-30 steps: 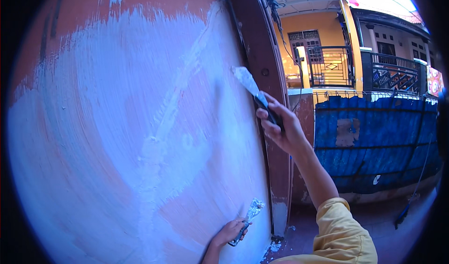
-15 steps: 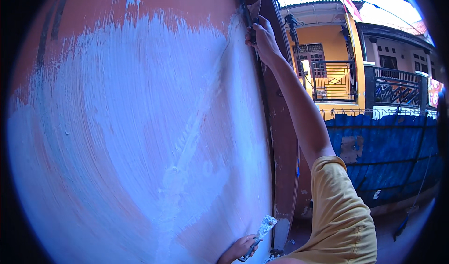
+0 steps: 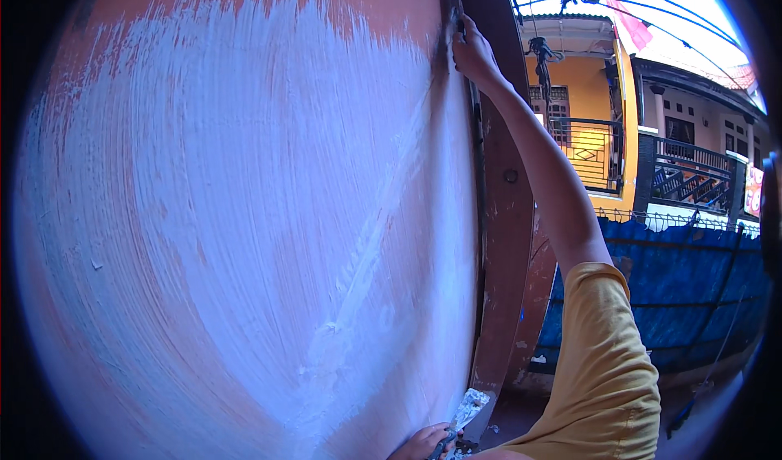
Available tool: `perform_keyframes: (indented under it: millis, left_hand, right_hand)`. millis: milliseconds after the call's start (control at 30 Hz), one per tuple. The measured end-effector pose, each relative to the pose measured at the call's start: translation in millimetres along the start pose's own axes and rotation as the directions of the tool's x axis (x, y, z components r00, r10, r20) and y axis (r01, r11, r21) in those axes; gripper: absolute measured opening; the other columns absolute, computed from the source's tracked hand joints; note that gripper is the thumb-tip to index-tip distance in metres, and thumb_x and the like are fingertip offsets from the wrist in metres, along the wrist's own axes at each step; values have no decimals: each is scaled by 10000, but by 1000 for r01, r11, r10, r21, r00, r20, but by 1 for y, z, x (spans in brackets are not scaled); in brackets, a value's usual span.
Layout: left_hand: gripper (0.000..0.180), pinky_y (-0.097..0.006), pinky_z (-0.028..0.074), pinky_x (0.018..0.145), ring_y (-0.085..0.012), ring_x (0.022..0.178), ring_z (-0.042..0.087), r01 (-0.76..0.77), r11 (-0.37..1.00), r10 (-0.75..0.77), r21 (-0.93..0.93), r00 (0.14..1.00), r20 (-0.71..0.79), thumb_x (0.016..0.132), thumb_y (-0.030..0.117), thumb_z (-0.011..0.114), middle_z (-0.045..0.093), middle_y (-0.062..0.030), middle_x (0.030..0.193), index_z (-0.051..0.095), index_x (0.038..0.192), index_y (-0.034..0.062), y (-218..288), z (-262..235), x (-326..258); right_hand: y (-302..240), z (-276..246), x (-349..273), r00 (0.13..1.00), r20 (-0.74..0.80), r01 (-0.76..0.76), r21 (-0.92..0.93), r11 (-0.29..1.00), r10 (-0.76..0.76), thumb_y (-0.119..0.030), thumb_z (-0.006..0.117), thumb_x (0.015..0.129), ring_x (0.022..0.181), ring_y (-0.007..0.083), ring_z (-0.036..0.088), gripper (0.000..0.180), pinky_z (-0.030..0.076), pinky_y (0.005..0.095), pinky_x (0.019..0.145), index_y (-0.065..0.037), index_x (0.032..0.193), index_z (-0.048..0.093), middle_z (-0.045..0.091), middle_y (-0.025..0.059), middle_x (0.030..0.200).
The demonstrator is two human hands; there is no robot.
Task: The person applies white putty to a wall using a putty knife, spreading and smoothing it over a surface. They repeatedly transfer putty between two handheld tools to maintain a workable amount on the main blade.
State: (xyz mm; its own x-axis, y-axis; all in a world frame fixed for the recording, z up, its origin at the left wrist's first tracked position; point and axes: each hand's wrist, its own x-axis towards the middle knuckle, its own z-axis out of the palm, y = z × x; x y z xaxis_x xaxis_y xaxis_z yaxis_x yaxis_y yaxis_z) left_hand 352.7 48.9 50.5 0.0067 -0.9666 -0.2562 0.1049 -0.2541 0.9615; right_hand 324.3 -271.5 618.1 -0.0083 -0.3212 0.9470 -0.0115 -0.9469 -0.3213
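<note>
A tall orange wall [image 3: 204, 20] fills the left and middle of the view, most of it covered with streaky white putty [image 3: 244, 240]. My right hand [image 3: 475, 54] is stretched high to the wall's top right edge and is closed on a scraper handle; the blade is mostly hidden behind the fingers. My right arm wears a yellow sleeve [image 3: 607, 354]. Down at the lower edge my left hand [image 3: 423, 444] grips a second putty knife [image 3: 466, 411] whose blade is caked with white putty and points up to the right.
A brown-red metal post [image 3: 509, 215] runs down beside the wall's right edge. Behind it stands a blue sheet fence [image 3: 676, 281], and beyond that orange houses with black balcony railings [image 3: 595, 150]. Cables cross the sky at top right.
My right hand has risen from mid-height on the wall's right edge to its top corner, dragging the scraper upward. The view has tilted up; my left hand has stayed low with its putty knife.
</note>
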Motion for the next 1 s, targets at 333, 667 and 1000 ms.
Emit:
perform_keyframes:
  millis: [333, 667, 1000]
  left_hand:
    - [298, -290, 426, 710, -185, 787, 497, -43, 999, 45, 22, 997, -69, 945, 156, 395, 515, -104, 907, 544, 1143, -11, 0, 3, -5]
    - [286, -322, 423, 788, -228, 890, 509, -82, 996, 85, 31, 990, -115, 934, 155, 426, 523, -142, 998, 556, 1131, -6, -9, 2, -6]
    - [274, -354, 421, 867, -271, 992, 521, -117, 992, 122, 44, 982, -146, 922, 154, 457, 531, -181, 1088, 568, 1120, -1, -15, 4, -5]
  right_hand:
    - [27, 13, 27, 999, -23, 20, -169, 985, -25, -227, 413, 912, 763, 258, 661, 541, 523, 369, 743, -63, 1421, 326, 623, 217, 1097]
    - [28, 9, 33, 1000, 16, -20, 4, 1000, 19, -218, 394, 893, 1170, 405, 510, 509, 387, 415, 1006, 3, 1352, 403, 541, 292, 1218]
    - [29, -25, 36, 984, 154, -117, 179, 977, 89, -157, 428, 953, 546, 54, 415, 424, 420, 227, 481, -104, 1373, 448, 492, -5, 735]
